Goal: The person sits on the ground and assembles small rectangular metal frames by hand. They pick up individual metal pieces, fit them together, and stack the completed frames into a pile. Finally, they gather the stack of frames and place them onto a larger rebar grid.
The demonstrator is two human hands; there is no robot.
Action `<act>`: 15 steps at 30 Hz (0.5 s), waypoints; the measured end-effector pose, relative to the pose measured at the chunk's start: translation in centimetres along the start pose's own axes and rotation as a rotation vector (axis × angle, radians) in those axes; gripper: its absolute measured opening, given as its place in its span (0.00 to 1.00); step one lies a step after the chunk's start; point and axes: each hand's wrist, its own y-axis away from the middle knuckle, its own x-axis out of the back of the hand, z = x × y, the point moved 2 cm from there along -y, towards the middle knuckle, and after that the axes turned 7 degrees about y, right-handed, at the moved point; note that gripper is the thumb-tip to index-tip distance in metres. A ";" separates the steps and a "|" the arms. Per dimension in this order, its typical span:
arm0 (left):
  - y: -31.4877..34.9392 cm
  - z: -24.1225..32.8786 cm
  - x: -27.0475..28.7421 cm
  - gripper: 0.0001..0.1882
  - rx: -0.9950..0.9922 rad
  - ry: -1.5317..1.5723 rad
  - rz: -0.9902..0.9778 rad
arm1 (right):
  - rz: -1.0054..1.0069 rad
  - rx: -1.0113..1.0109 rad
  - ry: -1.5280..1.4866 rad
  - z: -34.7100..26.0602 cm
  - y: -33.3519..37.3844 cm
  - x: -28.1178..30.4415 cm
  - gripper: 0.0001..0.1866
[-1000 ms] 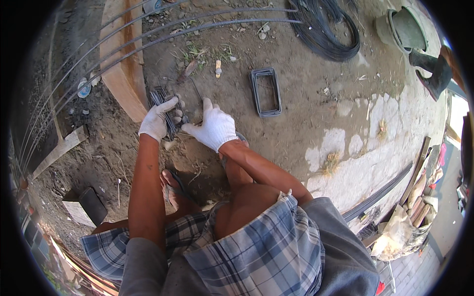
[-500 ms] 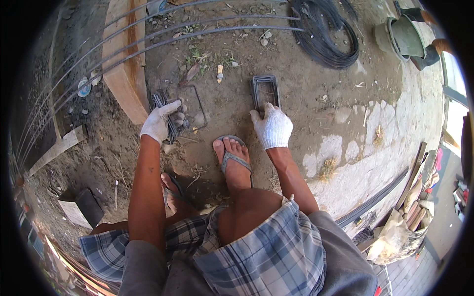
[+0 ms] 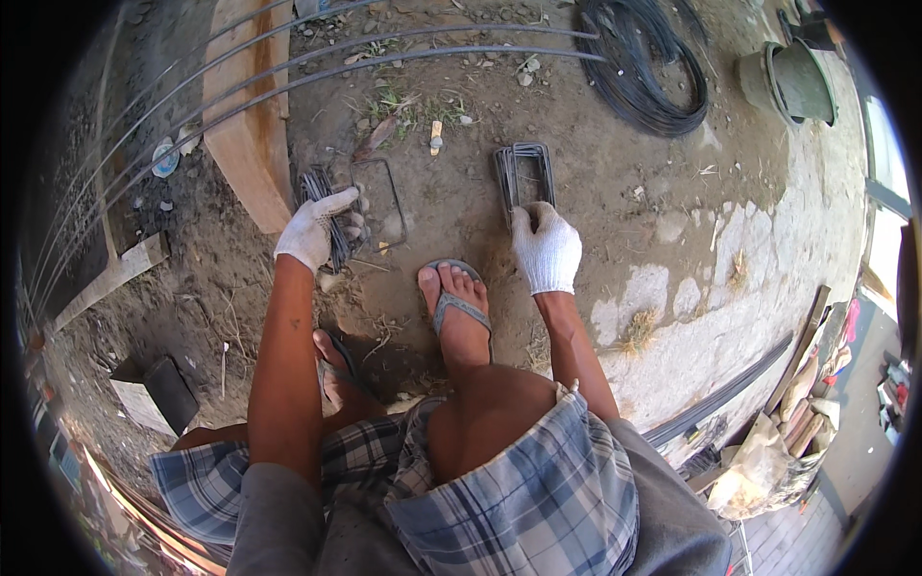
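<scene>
My right hand (image 3: 546,252), in a white knit glove, is closed on the near end of a stack of rectangular steel stirrups (image 3: 549,173). The stack lies a little fanned, its long sides pointing away from me. On the left, my gloved left hand (image 3: 309,235) is wrapped over a dark bundle of stirrups (image 3: 338,248), fingers reaching across its top; their tips are partly hidden among small stones. A single thin stirrup (image 3: 396,197) lies flat on the soil beside that bundle, between my hands.
Long steel bars (image 3: 423,60) cross the far side over a wooden beam (image 3: 248,144). A coil of dark wire (image 3: 663,113) lies far right, near a grey-green bucket (image 3: 805,84). My sandalled foot (image 3: 459,312) stands between my arms. A sack (image 3: 754,470) sits at the right.
The stirrups under my right hand are more fanned out, and that hand has shifted slightly right. My left hand stays on its bundle. The person by the bucket has moved mostly out of view.
</scene>
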 end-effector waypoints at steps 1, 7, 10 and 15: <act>0.0 0.0 -0.2 0.14 0.005 0.005 -0.001 | -0.016 -0.002 0.023 0.0 0.0 -0.1 0.18; 0.1 0.0 -0.2 0.13 -0.006 0.004 -0.007 | -0.038 0.030 0.117 0.1 0.2 -1.4 0.18; 0.1 -0.1 -0.2 0.15 -0.026 -0.014 -0.006 | -0.012 0.026 0.125 -0.4 0.6 -1.1 0.18; 0.0 -0.1 0.0 0.16 -0.022 0.007 -0.017 | -0.134 0.144 -0.217 -5.4 2.7 0.0 0.21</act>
